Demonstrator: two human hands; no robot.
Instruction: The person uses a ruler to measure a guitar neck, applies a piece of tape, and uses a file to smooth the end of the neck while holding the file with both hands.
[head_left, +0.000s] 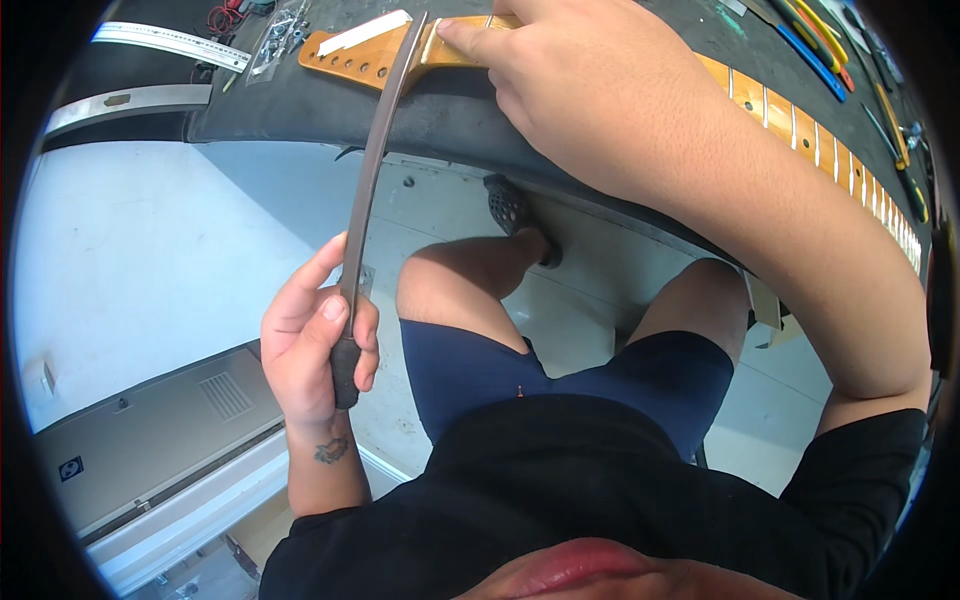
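My left hand is closed round the dark handle of a long, narrow metal file, its index finger and thumb along the lower part of the blade. The file slants upward, and its far end crosses the guitar neck where headstock and fretboard meet. My right hand lies over the neck beside that spot, one finger stretched onto the fretboard near the nut end; its other fingers are mostly hidden. The amber wooden headstock has a row of holes and a white strip on it.
The neck lies along a dark-topped workbench. A metal ruler, a curved metal strip and a plastic bag of small hardware are at the left. Several pliers and screwdrivers lie far right. My legs are below the bench edge.
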